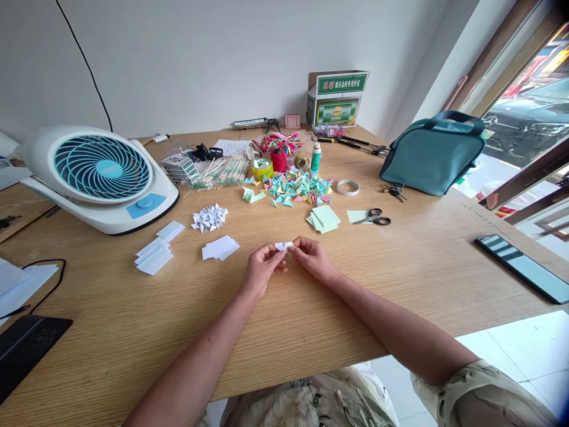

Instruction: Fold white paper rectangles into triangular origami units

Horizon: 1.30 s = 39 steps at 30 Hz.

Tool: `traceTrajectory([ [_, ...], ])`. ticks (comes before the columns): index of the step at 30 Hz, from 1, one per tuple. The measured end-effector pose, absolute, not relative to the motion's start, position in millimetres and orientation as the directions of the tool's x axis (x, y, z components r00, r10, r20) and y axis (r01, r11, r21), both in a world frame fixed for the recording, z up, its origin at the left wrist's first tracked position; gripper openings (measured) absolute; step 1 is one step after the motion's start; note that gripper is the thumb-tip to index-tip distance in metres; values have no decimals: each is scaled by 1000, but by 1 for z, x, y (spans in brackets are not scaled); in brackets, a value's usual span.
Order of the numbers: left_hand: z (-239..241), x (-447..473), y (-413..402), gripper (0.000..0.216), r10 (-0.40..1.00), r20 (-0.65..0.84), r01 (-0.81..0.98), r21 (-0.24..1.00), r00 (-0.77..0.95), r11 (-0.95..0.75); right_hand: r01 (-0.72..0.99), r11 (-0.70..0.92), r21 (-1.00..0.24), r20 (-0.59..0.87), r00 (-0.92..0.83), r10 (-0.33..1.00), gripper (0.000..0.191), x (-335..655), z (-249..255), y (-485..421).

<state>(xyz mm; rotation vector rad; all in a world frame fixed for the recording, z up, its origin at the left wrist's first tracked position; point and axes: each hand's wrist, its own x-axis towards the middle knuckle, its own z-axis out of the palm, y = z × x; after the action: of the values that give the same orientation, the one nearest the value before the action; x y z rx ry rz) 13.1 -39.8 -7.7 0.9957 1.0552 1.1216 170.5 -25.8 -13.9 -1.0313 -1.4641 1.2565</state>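
A small piece of folded white paper (283, 245) is pinched between my two hands, just above the wooden table. My left hand (263, 265) grips its left end between thumb and fingers. At its right end, my right hand (313, 258) pinches it the same way. Left of my hands lie a few white paper sheets (220, 247) and a fanned stack of white paper slips (154, 255). Behind these sits a pile of folded white paper triangles (210, 217). Light green square sheets (323, 219) lie beyond my right hand.
Scissors (376, 218) rest on a green sheet at right. Coloured paper triangles (297, 187), a tape roll (348, 187) and a glue bottle (316, 158) stand farther back. A fan (102, 172) is at left, a teal bag (433, 154) and a phone (524, 267) at right.
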Motion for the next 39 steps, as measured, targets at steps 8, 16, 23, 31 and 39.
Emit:
traceTrajectory([
  [8,-12,15,-39,31,991,-87,-103,990,98,97,23,128,-992,119,-233,965,38,171,-14,-25],
  [16,-15,15,-38,32,992,-31,-7,999,119,33,-62,100,-993,112,-239,965,37,170,-14,-25],
  [23,-12,13,-39,34,989,7,88,996,144,-20,-91,71,-993,90,-220,971,38,170,-14,-25],
  [31,-8,13,-39,40,989,-13,58,998,149,4,-95,56,-994,73,-186,980,40,172,-13,-24],
  [39,-1,11,-41,28,993,79,73,994,92,-86,74,149,-986,124,-275,953,37,170,-14,-28],
])
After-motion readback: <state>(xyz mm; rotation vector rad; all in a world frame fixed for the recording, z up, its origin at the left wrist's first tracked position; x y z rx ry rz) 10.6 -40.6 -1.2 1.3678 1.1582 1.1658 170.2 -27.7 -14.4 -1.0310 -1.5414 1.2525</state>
